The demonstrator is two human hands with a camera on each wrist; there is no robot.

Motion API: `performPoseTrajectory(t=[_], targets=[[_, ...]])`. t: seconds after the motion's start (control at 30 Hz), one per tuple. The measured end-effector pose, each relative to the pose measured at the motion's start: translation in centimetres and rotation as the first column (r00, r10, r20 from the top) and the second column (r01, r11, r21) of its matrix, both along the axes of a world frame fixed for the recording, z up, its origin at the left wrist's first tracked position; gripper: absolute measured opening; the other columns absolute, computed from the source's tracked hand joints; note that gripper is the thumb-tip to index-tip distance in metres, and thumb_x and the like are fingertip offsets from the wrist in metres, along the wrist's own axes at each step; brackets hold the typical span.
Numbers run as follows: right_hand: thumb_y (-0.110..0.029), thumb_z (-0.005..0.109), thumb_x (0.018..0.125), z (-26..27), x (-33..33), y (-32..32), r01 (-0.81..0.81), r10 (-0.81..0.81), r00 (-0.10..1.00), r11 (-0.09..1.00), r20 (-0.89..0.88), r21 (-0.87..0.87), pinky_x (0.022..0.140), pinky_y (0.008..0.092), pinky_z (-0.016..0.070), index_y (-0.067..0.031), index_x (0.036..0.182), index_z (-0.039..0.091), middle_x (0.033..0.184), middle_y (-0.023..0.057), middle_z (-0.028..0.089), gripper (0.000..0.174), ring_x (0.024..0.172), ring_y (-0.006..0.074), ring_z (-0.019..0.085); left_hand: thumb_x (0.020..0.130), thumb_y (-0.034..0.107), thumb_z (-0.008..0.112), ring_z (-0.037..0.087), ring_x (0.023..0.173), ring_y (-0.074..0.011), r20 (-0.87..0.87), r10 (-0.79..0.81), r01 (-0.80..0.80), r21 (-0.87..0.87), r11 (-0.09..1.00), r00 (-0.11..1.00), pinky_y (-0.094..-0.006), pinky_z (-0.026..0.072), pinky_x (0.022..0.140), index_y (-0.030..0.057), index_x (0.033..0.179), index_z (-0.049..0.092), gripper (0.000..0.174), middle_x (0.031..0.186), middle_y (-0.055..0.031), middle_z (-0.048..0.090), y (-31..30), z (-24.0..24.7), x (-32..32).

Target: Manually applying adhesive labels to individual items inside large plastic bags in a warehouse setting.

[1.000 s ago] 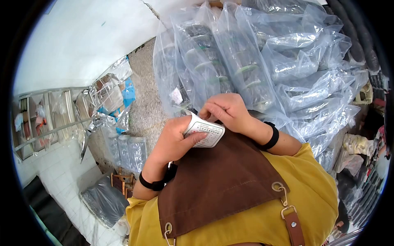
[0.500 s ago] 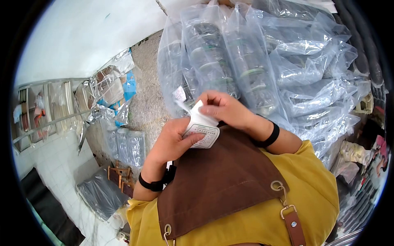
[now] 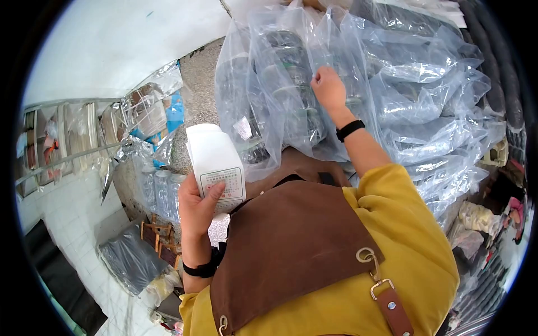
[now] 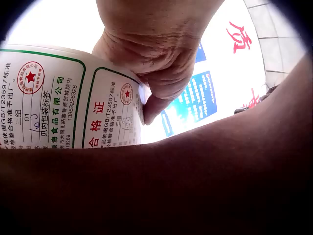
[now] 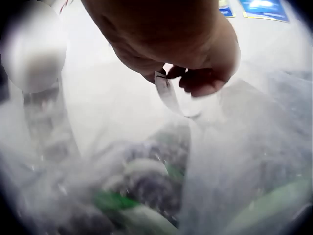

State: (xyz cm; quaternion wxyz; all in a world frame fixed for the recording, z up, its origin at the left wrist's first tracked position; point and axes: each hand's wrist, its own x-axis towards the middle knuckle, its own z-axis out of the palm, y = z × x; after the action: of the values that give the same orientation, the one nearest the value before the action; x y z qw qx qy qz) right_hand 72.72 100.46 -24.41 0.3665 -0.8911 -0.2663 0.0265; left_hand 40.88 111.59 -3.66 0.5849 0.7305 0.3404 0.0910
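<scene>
My left hand (image 3: 196, 210) holds a bundle of white printed labels (image 3: 216, 157) left of the brown apron, thumb across the top one. Green borders, red stars and printed characters show on the labels in the left wrist view, beside the curled fingers (image 4: 159, 98). Over the clear plastic bags (image 3: 286, 106) my right hand (image 3: 329, 89) is stretched out, fingers curled. A single curved label (image 5: 166, 93) hangs pinched in those fingers in the right wrist view. Inside the bags are stacked round packs with green edges. One white label (image 3: 242, 128) shows at the left bag.
More filled plastic bags (image 3: 426, 84) lie to the right. Wrapped clear packs (image 3: 162, 190) stand on the floor at left, near a rack (image 3: 67, 140) and foil-like sheeting. A grey plastic-covered bundle (image 3: 134, 257) sits at lower left. A white wall (image 3: 129, 50) rises behind.
My right hand has pulled away from the labels and reached forward over the bags with one label. My left hand has moved left with the bundle, whose upper labels now extend forward.
</scene>
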Motion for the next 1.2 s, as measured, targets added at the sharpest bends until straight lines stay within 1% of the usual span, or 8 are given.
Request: performPoseTrajectory(t=[0.2,0.3,0.43,0.57,0.8,0.9,0.97,1.2], targets=[[-0.024,0.050,0.079,-2.9,-5.1,1.1,-0.446,0.346,0.890,0.794,-0.296,-0.413,0.070,0.0400,0.0447,-0.0050,0.092,0.059,0.087,0.0161,0.061,0.025,0.083,0.0316,0.058,0.077,-0.001,0.059,0.057,0.082,-0.0121,0.205,0.280,-0.259,-0.125,0.958,0.938,-0.0254,0.0462,0.073,-0.0014,0.102,0.052,0.025,0.093,-0.0070,0.061,-1.0,0.0,1.0],[-0.027,0.050,0.082,-3.8,-5.7,0.6,-0.656,0.542,0.710,0.742,-0.449,-0.142,0.066,0.0347,0.0447,-0.0041,0.091,0.057,0.092,0.0151,0.060,0.026,0.077,0.0270,0.057,0.077,-0.002,0.059,0.058,0.084,-0.0128,0.267,0.302,-0.268,-0.155,0.951,0.915,-0.0260,0.0469,0.074,-0.0004,0.104,0.050,0.028,0.095,-0.0078,0.061,-0.9,-0.4,1.0],[-0.027,0.059,0.078,8.6,-6.4,-0.6,-0.197,0.403,0.756,0.891,-0.516,0.408,0.072,0.0348,0.0447,-0.0030,0.093,0.057,0.084,0.0144,0.061,0.028,0.077,0.0239,0.059,0.077,-0.002,0.059,0.057,0.085,-0.0130,0.315,0.302,-0.230,-0.244,0.942,0.900,-0.0264,0.0470,0.075,0.0000,0.102,0.050,0.027,0.094,-0.0074,0.060,-1.2,-1.8,2.0],[-0.016,0.062,0.076,16.9,-12.1,0.2,-0.602,0.814,0.564,0.519,-0.137,0.607,0.063,0.0304,0.0435,-0.0032,0.093,0.054,0.082,0.0049,0.059,0.023,0.072,0.0186,0.056,0.077,-0.003,0.059,0.055,0.092,-0.0139,0.486,0.343,-0.159,-0.381,0.911,0.804,-0.0277,0.0443,0.081,0.0001,0.106,0.047,0.031,0.101,-0.0082,0.057,-1.7,-1.6,3.9],[-0.021,0.067,0.072,20.3,-11.4,-0.7,-0.780,0.782,0.622,0.613,0.039,0.124,0.060,0.0311,0.0425,-0.0026,0.083,0.056,0.073,0.0097,0.056,0.024,0.067,0.0272,0.053,0.081,0.008,0.059,0.053,0.093,-0.0162,0.464,0.340,-0.219,-0.295,0.930,0.818,-0.0297,0.0419,0.082,-0.0043,0.113,0.046,0.037,0.104,-0.0108,0.056,0.2,1.0,3.7],[-0.021,0.061,0.076,20.8,-11.3,-0.9,-0.440,0.308,0.861,0.851,0.405,0.288,0.054,0.0319,0.0414,-0.0039,0.075,0.053,0.066,0.0101,0.056,0.019,0.061,0.0240,0.055,0.082,0.009,0.059,0.052,0.088,-0.0135,0.512,0.287,-0.311,-0.041,0.949,0.809,-0.0268,0.0417,0.078,-0.0056,0.105,0.052,0.028,0.099,-0.0093,0.057,-0.4,1.4,5.1],[-0.023,0.062,0.076,21.4,-12.3,-1.9,-0.395,0.595,0.700,0.783,-0.395,0.480,0.049,0.0284,0.0388,-0.0032,0.073,0.054,0.060,0.0084,0.054,0.022,0.052,0.0173,0.052,0.082,0.009,0.059,0.053,0.086,-0.0138,0.540,0.297,-0.399,0.080,0.913,0.787,-0.0264,0.0426,0.076,-0.0059,0.103,0.053,0.026,0.096,-0.0091,0.058,-1.2,1.2,5.5],[-0.017,0.059,0.073,20.3,-14.3,-1.0,-0.330,0.599,0.707,0.749,-0.376,0.575,0.043,0.0289,0.0358,0.0000,0.061,0.056,0.051,0.0091,0.052,0.021,0.043,0.0156,0.045,0.084,0.009,0.055,0.053,0.090,-0.0154,0.505,0.199,-0.236,0.009,0.972,0.840,-0.0270,0.0424,0.078,-0.0047,0.111,0.047,0.032,0.102,-0.0093,0.055,-3.0,0.6,5.8]])
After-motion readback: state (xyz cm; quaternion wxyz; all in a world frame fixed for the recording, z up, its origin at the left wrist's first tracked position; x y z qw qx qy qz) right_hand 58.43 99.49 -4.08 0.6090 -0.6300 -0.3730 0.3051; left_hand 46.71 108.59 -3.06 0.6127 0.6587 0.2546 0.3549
